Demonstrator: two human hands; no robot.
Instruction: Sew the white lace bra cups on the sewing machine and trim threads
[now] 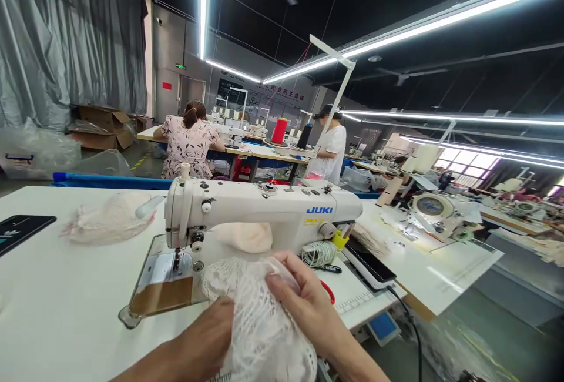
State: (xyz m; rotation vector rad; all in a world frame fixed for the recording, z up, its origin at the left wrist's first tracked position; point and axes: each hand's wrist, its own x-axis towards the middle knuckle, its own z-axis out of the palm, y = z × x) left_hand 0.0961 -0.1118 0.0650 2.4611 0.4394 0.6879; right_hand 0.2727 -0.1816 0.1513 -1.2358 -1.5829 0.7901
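Between my two hands hangs a piece of white lace fabric (264,323), in front of the sewing machine (264,205). My right hand (304,294) pinches its upper edge between thumb and fingers. On the other side, my left hand (211,335) is closed at the lace's left edge; its fingertips are partly hidden and blurred. The machine's needle and presser foot (177,261) stand to the left of the lace, over a metal plate with brown tape. Under the machine's arm lies a bundle of cream fabric (247,236).
Left of the machine, a pile of cream fabric (110,217) and a dark phone (22,232) lie on the white table (66,300). Coiled cord (318,254), a pen (330,268) and another phone (372,261) are at right. Two people are at tables beyond.
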